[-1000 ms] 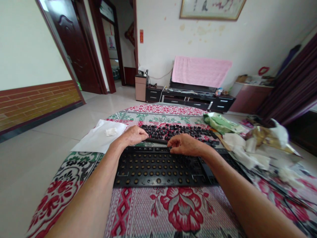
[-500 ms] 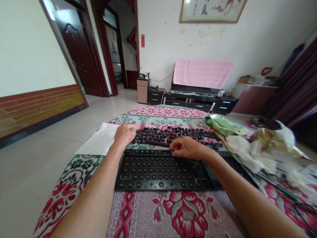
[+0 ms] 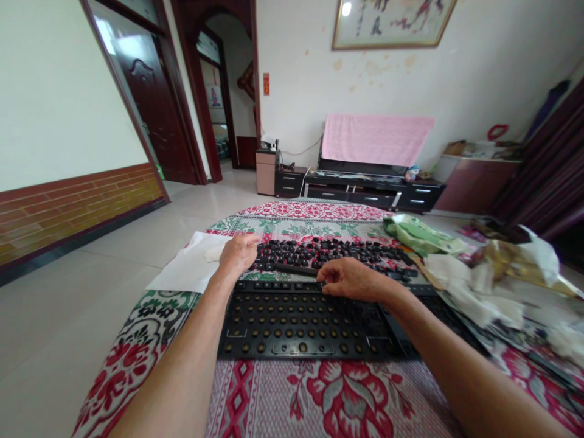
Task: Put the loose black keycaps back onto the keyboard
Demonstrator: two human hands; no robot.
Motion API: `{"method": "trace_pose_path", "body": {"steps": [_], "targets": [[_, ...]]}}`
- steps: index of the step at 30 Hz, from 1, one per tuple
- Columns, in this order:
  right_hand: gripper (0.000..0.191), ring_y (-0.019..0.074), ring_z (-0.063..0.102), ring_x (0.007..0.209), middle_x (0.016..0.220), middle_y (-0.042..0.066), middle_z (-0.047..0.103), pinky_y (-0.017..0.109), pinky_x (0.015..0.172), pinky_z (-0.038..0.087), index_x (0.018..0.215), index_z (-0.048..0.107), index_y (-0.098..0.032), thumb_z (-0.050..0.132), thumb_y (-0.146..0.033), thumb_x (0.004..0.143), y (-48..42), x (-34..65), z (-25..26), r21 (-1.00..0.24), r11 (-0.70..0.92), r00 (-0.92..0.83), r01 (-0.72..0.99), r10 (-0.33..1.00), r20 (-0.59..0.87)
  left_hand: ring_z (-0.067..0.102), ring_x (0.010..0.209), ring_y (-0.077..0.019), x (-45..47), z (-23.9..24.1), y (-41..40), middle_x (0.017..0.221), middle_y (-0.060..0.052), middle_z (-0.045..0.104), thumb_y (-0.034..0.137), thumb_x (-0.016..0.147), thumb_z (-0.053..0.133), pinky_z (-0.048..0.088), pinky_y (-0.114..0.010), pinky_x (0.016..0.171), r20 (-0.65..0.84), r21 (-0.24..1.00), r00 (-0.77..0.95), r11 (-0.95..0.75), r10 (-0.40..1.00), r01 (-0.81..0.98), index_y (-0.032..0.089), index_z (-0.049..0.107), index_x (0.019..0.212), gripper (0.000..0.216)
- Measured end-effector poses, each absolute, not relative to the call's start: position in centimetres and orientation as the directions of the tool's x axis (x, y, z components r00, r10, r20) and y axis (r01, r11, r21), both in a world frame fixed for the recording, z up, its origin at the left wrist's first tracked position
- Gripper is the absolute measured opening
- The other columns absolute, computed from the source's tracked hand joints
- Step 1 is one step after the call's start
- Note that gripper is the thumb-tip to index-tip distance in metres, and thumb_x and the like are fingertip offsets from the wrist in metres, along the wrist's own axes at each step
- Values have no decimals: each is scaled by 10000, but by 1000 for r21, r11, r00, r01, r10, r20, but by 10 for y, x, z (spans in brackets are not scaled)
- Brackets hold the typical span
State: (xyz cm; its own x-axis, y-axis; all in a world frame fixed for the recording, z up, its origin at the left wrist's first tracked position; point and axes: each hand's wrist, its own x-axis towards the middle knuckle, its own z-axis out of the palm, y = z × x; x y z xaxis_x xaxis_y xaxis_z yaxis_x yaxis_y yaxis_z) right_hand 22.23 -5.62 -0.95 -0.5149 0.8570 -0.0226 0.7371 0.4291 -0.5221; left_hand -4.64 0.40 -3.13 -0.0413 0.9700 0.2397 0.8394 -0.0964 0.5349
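A black keyboard base with its keycaps off lies on the flowered tablecloth. Behind it is a heap of loose black keycaps and one long black bar key. My left hand is curled at the left end of the heap, next to a small white wad on a white paper sheet. My right hand rests on the base's top row, fingertips pinched together. What either hand holds is hidden.
Green and white wrappers, crumpled paper and cables crowd the table's right side. The table's left edge drops to a tiled floor. A low TV cabinet under a pink cloth stands at the far wall.
My left hand has slid left from the middle of the keycap heap to its left end by the paper. My right hand has stayed at the top row.
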Motion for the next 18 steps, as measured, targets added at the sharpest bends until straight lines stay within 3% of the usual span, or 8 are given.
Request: {"method": "trace_pose_path", "body": {"steps": [7, 12, 18], "targets": [[223, 97, 485, 535, 615, -11, 576, 202, 478, 327, 819, 635, -172, 544, -232, 624, -56, 222, -9, -515, 432, -515, 740, 857, -21, 559, 925, -161, -47, -32, 3, 992, 7, 638, 307, 736, 452, 411, -227, 777, 254, 542, -56, -94, 965, 835, 270, 623, 997, 314], [227, 100, 488, 541, 621, -8, 578, 208, 486, 325, 824, 633, -171, 540, -235, 628, -56, 223, -10, -515, 435, -521, 739, 853, -27, 550, 949, -162, -46, -32, 5, 998, 2, 636, 280, 731, 452, 395, -230, 814, 264, 545, -70, -89, 962, 834, 262, 636, 976, 308], [224, 98, 479, 536, 611, -9, 571, 210, 496, 323, 820, 626, -165, 537, -233, 626, -56, 222, -10, -522, 423, -514, 741, 857, -34, 572, 873, -157, -48, -32, 6, 871, 17, 659, 262, 717, 467, 419, -232, 764, 287, 560, -87, -93, 954, 823, 273, 644, 956, 298]]}}
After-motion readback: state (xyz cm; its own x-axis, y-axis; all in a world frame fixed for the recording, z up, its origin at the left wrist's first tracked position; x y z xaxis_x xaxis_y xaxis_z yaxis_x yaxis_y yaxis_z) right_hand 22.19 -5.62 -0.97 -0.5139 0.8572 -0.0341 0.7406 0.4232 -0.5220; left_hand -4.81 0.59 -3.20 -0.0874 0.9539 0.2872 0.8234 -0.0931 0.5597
